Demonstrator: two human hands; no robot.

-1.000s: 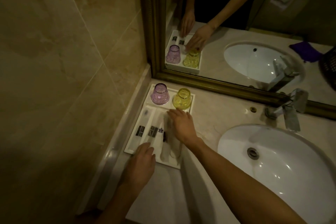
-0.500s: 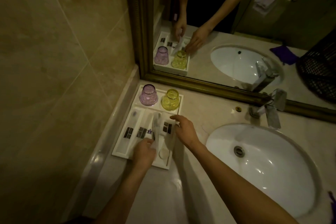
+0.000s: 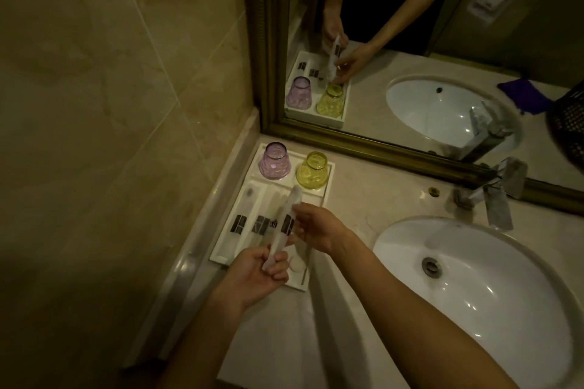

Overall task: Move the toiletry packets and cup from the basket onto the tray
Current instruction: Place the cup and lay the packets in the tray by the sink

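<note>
A white tray (image 3: pixel 319 199) sits on the counter in the corner by the wall. At its far end stand a purple cup (image 3: pixel 274 161) and a yellow cup (image 3: pixel 312 171), both upside down. Two long white toiletry packets (image 3: pixel 243 218) with dark labels lie in its left slots. My left hand (image 3: pixel 257 275) grips the near end of another long white packet (image 3: pixel 282 227), lifted and tilted above the tray. My right hand (image 3: pixel 316 227) pinches that packet around its middle. A small round white item (image 3: pixel 296 264) lies in the tray's near right part.
A white sink (image 3: pixel 474 287) fills the counter to the right, with a chrome tap (image 3: pixel 496 196) behind it. A gold-framed mirror (image 3: pixel 410 41) runs along the back. The black basket (image 3: pixel 568 126) shows only as a reflection at the right edge. A tiled wall closes the left.
My left hand has picked a long packet up off the tray and raised it. My right hand has moved from the tray's packets to take hold of it at the middle.
</note>
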